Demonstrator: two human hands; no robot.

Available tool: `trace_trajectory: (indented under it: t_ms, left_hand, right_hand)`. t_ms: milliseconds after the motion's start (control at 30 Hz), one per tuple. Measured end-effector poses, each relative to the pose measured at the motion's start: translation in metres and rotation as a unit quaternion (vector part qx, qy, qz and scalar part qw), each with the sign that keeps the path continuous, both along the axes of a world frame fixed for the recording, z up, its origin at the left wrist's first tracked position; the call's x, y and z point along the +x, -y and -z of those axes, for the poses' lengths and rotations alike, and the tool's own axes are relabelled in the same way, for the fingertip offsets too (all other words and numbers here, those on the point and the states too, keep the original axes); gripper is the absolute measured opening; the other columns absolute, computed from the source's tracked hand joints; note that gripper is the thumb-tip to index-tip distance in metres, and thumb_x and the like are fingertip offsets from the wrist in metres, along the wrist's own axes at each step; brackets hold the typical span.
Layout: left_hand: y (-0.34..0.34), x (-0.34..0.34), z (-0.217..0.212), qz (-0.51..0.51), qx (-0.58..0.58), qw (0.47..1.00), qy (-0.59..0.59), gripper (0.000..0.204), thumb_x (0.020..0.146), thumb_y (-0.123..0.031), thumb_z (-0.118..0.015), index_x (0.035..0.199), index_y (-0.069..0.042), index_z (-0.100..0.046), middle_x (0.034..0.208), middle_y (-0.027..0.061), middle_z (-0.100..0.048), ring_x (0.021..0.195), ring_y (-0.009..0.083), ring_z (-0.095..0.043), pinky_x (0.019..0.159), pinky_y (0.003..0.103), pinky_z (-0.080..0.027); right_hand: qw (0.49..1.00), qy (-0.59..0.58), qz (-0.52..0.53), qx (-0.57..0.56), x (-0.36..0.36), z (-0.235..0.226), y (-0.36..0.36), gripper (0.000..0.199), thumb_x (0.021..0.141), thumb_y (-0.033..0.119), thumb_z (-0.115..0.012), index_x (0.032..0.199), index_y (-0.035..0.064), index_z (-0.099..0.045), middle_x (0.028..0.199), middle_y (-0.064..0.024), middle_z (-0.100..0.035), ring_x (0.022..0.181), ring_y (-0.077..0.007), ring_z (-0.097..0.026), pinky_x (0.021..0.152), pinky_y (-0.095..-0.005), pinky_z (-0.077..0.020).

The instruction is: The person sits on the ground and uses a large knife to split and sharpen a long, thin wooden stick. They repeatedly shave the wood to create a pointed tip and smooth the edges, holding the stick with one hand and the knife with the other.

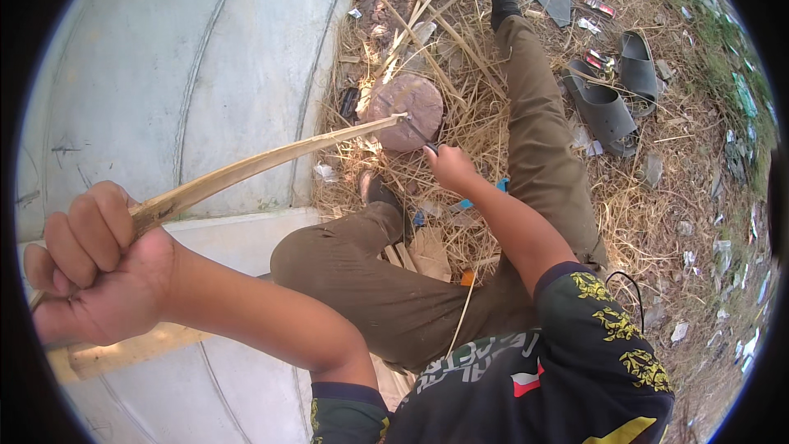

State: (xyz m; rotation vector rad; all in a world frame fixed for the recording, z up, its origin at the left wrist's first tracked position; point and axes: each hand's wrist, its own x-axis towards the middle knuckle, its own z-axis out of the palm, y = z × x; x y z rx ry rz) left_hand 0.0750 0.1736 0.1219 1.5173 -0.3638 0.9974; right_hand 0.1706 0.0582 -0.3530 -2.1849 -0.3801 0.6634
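Observation:
My left hand [103, 267] is wrapped round the near end of a long, pale split-wood strip [271, 160], probably bamboo. The strip slants up to the right, and its far tip lies over a round, pinkish-brown block [394, 99] on the ground. Closed round the dark handle of a knife [423, 136], my right hand [454, 171] is just beyond the block's near right edge. The thin blade crosses above the block, close to the strip's tip. Whether the blade touches the strip, I cannot tell.
A pale panelled wall [205, 57] runs along the left. Long strips [427, 4] and dry straw lie round the block. My legs stretch out either side of it. Grey sandals [604, 111] and scattered litter lie to the right.

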Motion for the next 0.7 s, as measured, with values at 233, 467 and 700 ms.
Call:
trace_trajectory:
  t_ms: [233, 467, 700]
  left_hand:
    - [-0.018, 0.004, 0.007, 0.118, -0.011, 0.993, 0.021, 0.062, 0.088, -0.067, -0.061, 0.065, -0.02, -0.027, 0.052, -0.0063, -0.022, 0.045, 0.0075, -0.009, 0.043, 0.027, -0.008]
    - [-0.01, 0.003, 0.01, 0.105, 0.017, 0.993, 0.047, 0.055, 0.094, -0.062, -0.057, 0.071, -0.019, -0.03, 0.052, -0.0064, -0.022, 0.044, 0.0062, -0.01, 0.041, 0.027, -0.007]
    - [-0.053, -0.025, 0.013, 0.053, -0.021, 0.996, 0.066, 0.054, 0.097, -0.059, -0.054, 0.07, -0.019, -0.03, 0.053, -0.0065, -0.02, 0.046, 0.0074, -0.008, 0.043, 0.027, -0.007]
  right_hand:
    - [0.739, -0.611, 0.088, 0.27, 0.035, 0.0, 0.002, 0.056, 0.101, 0.058, -0.045, 0.071, 0.0101, -0.045, 0.057, -0.0015, -0.041, 0.042, -0.0143, -0.041, 0.036, -0.0325, -0.029]
    - [0.96, 0.052, -0.034, 0.275, -0.018, -0.099, -0.021, 0.054, 0.103, 0.049, -0.045, 0.092, -0.002, -0.056, 0.067, -0.0244, -0.06, 0.056, -0.0409, -0.059, 0.056, -0.0498, -0.0479]
    - [0.985, -0.141, 0.067, 0.066, 0.007, 0.033, -0.017, 0.053, 0.103, 0.053, -0.044, 0.08, 0.0053, -0.049, 0.059, -0.0112, -0.055, 0.049, -0.031, -0.054, 0.047, -0.0463, -0.0421]
